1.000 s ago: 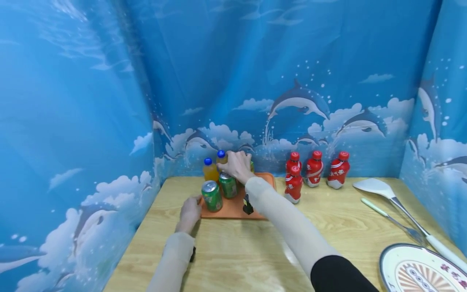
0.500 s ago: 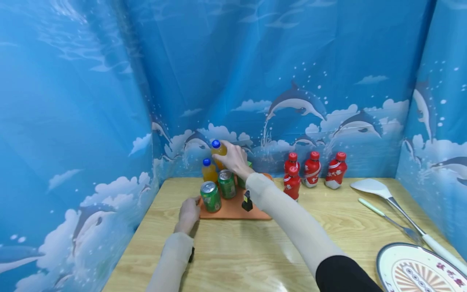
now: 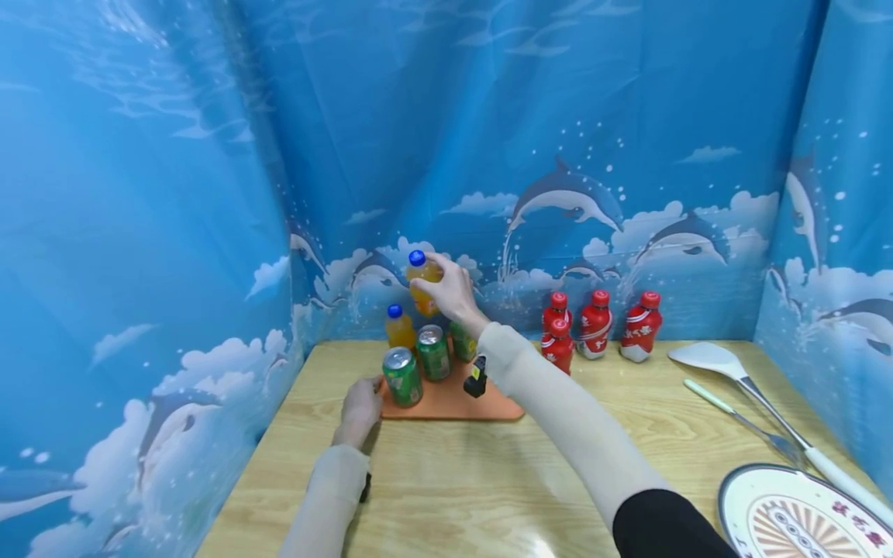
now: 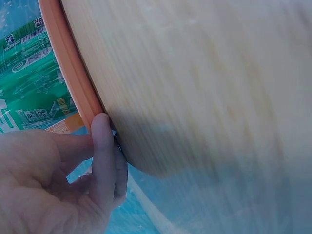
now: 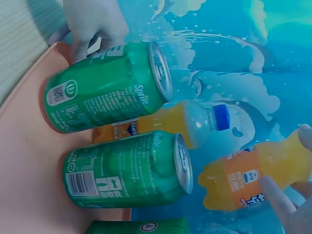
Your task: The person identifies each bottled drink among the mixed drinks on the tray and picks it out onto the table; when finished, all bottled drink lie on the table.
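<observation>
In the head view my right hand [image 3: 452, 293] grips an orange soda bottle [image 5: 243, 178] with a blue cap, raised above the tray's far side. Its base hangs clear of the cans in the right wrist view. My left hand [image 3: 360, 404] pinches the near-left rim of the orange tray [image 4: 73, 63] between thumb and fingers. On that tray stand two green Sprite cans [image 3: 403, 377] [image 3: 433, 353], with a second orange soda bottle [image 3: 401, 327] behind them. Another green item [image 3: 463, 342] is partly hidden below my right wrist.
Several red bottles [image 3: 596, 325] stand on the wooden table [image 3: 446, 480] right of the tray. Farther right lie a white-bladed spatula [image 3: 711, 357], a fork [image 3: 739, 415] with a pale green handle, and a patterned plate [image 3: 739, 496]. Blue dolphin-print curtains [image 3: 446, 155] enclose the back and sides.
My right hand has lifted the orange soda bottle up from among the drinks on the tray. The left hand stays at the tray's rim.
</observation>
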`<control>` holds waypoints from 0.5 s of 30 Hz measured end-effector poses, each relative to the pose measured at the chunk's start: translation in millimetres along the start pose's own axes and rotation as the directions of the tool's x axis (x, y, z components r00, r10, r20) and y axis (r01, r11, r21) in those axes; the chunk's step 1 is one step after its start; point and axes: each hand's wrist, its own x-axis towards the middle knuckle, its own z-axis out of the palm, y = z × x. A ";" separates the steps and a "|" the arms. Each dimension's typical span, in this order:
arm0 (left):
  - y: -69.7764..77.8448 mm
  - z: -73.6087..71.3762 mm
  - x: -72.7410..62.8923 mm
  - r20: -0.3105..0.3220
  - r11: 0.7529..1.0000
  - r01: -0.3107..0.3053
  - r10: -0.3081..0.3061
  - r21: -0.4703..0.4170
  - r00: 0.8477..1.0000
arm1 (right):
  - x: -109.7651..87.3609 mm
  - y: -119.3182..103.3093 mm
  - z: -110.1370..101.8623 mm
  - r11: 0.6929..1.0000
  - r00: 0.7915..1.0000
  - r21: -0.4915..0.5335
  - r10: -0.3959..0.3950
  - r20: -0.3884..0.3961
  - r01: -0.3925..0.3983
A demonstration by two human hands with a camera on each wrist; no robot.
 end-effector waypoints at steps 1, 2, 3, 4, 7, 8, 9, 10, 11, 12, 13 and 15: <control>0.0 -0.2 -0.1 -0.001 1.000 -0.003 0.003 0.001 1.000 | 0.4 -0.2 -1.3 1.000 1.000 0.014 0.000 -0.002 0.000; -0.2 0.0 -0.2 -0.006 1.000 -0.010 0.010 0.001 1.000 | 0.4 -0.6 -2.6 1.000 1.000 0.026 0.001 0.000 -0.001; -0.6 0.3 -0.4 -0.008 1.000 -0.012 0.012 0.001 1.000 | 0.4 -1.2 -4.1 0.999 1.000 0.034 0.003 0.004 -0.003; -1.1 0.6 -0.2 -0.011 1.000 -0.016 0.016 0.002 1.000 | 0.2 -1.9 -5.8 0.999 1.000 0.041 0.002 0.009 -0.002; -1.0 1.0 -1.0 -0.017 1.000 -0.021 0.021 0.003 1.000 | -0.4 -2.9 -10.8 0.999 0.999 0.043 -0.011 0.033 0.009; -1.4 1.3 -1.0 -0.018 1.000 -0.019 0.019 0.003 1.000 | -0.7 -3.5 -12.7 0.999 0.999 0.042 -0.013 0.041 0.011; -1.5 1.1 -0.8 -0.015 1.000 -0.015 0.015 0.003 1.000 | -0.8 -4.0 -14.5 0.999 0.999 0.043 -0.017 0.048 0.015; -1.4 1.1 -0.8 -0.014 1.000 -0.011 0.011 0.004 1.000 | -0.8 -4.4 -16.2 0.999 0.998 0.044 -0.023 0.053 0.021; -1.4 0.9 -0.9 -0.013 1.000 -0.010 0.010 0.006 1.000 | -0.9 -4.8 -17.9 0.999 0.998 0.048 -0.025 0.058 0.023; -1.3 0.7 -0.8 -0.010 1.000 -0.006 0.007 0.005 1.000 | -1.3 -5.6 -19.8 0.998 0.998 0.058 -0.024 0.063 0.020; -1.5 0.6 -0.8 -0.009 1.000 -0.006 0.006 0.004 1.000 | -1.6 -6.3 -21.6 0.998 0.997 0.068 -0.021 0.068 0.016; -1.4 0.2 -0.8 -0.010 1.000 -0.006 0.006 0.000 1.000 | -2.1 -7.1 -24.8 0.996 0.996 0.090 -0.012 0.084 0.005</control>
